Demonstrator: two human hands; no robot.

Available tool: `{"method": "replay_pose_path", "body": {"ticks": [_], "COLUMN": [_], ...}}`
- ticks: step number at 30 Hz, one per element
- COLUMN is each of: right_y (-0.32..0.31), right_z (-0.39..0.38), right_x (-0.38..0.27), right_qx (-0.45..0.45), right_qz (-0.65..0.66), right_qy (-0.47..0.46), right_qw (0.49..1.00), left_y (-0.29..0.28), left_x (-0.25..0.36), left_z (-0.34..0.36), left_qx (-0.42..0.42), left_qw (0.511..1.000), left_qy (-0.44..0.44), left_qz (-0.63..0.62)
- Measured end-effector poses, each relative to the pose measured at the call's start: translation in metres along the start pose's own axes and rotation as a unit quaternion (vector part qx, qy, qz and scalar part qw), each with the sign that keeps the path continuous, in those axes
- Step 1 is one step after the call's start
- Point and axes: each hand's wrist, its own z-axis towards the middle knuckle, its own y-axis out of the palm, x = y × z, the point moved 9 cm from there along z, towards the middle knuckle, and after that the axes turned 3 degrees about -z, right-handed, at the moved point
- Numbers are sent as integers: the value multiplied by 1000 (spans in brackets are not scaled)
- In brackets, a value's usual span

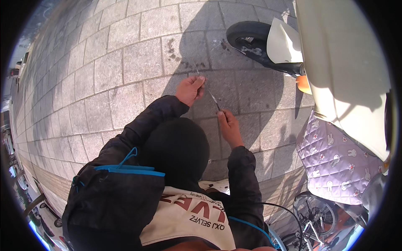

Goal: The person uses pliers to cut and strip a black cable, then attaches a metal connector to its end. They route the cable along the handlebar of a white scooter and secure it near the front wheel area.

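Note:
A thin, pale, wire-like strand (213, 98) runs between my two hands over the paving, with a dark end by the right fingers. What kind of thing it is, I cannot make out. My left hand (191, 90) pinches it between thumb and curled fingers, and a short piece sticks out beyond the fingertips. Lower and to the right, my right hand (230, 127) grips the dark end between thumb and forefinger. Below the hands is my dark-clad knee (178, 146).
Grey paving slabs (113, 67) with dark wet spots lie beneath. At the right stands a cream scooter (343, 50) with a black front wheel (248, 37) and a quilted lilac cover (335, 157). A bicycle (316, 217) is at lower right.

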Motion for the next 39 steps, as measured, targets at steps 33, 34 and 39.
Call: {"method": "replay_pose_path", "body": {"ticks": [33, 34, 39], "right_y": [-5, -11, -3], "right_z": [13, 26, 19], "right_x": [-49, -47, -43], "right_qx": [-11, -17, 9], "right_qz": [-151, -173, -248], "right_qy": [-50, -18, -63], "right_qw": [987, 985, 967], "left_y": [-22, -34, -53], "left_x": [-26, -35, -16], "left_z": [-1, -1, 10], "left_qx": [1, 30, 23], "left_qw": [997, 996, 1000], "left_qy": [59, 54, 9], "left_qz": [56, 67, 2]}}
